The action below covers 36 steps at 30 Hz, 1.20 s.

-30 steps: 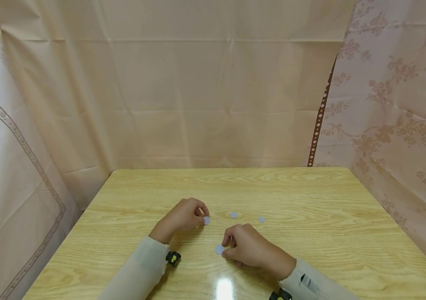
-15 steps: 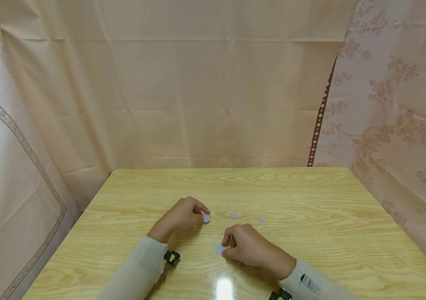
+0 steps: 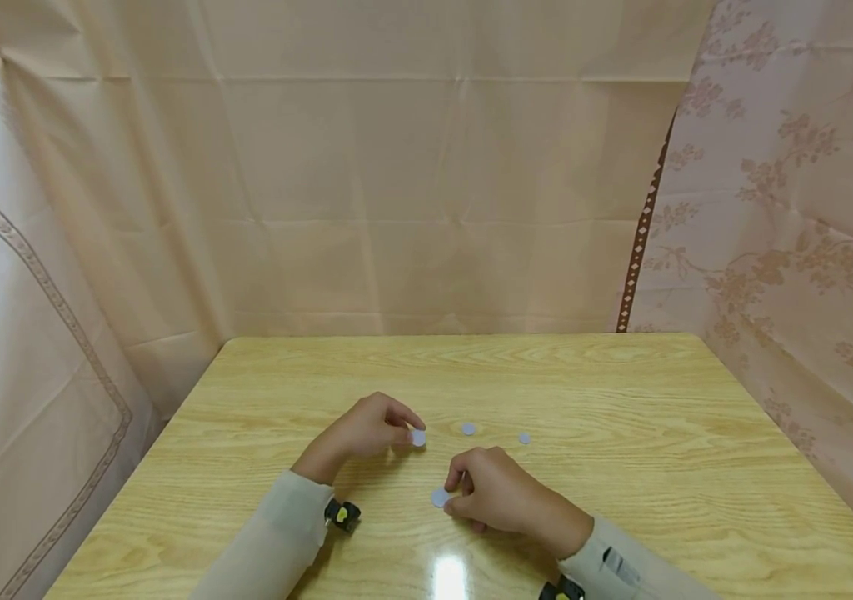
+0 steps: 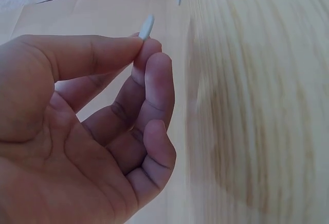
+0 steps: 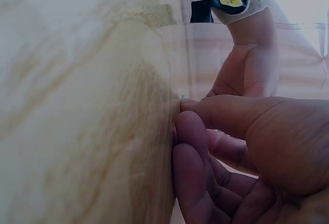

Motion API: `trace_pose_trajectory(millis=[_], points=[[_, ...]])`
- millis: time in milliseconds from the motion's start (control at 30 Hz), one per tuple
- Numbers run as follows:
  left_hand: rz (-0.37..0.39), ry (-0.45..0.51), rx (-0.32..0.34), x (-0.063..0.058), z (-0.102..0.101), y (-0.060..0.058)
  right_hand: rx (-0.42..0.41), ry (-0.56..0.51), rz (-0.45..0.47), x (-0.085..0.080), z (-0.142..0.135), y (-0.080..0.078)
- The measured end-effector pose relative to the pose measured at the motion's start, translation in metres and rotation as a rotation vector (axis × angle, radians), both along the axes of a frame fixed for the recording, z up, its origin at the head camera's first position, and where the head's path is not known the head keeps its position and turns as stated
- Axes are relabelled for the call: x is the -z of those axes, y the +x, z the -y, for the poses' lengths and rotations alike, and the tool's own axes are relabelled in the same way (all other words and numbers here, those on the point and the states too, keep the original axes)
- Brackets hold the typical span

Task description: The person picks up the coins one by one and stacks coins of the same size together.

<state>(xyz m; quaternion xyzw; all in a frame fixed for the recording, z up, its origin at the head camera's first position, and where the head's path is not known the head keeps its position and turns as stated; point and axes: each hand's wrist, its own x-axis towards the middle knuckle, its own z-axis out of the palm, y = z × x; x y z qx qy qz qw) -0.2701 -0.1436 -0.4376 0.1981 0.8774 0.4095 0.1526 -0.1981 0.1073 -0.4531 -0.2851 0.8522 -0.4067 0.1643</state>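
Note:
My left hand (image 3: 374,427) pinches a small white disc (image 3: 418,437) between thumb and fingertips. In the left wrist view this disc (image 4: 147,27) is seen edge-on, held above the tabletop. Nearer to me, my right hand (image 3: 500,492) has its thumb and index finger on the right edge of a larger white disc (image 3: 439,497), which lies flat on the table. Fingers hide most of that disc in the right wrist view. Beyond the hands, two smaller discs lie flat: one in the middle (image 3: 468,429), the smallest to the right (image 3: 525,438).
A wood-grain table (image 3: 621,392) fills the lower part of the head view. Beige cloth (image 3: 411,192) hangs behind it, and flowered cloth (image 3: 809,192) at the right. Each wrist wears a small black device, such as the left one (image 3: 342,515).
The left hand tilts its disc and shifts slightly right and away from me with it. My right hand and the other discs stay where they were.

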Motion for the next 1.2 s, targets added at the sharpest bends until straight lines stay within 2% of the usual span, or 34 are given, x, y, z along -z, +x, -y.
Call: trace_pose_trajectory(millis=[400, 667, 1200], points=[[0.067, 0.065, 0.049, -0.001, -0.003, 0.003, -0.006, -0.006, -0.001, 0.000, 0.000, 0.000], [0.098, 0.106, 0.108, 0.000, -0.006, 0.006, -0.014, -0.003, -0.012, 0.000, -0.001, 0.000], [0.148, 0.096, 0.175, 0.002, -0.015, 0.017, 0.005, -0.007, -0.013, 0.001, 0.000, 0.001]])
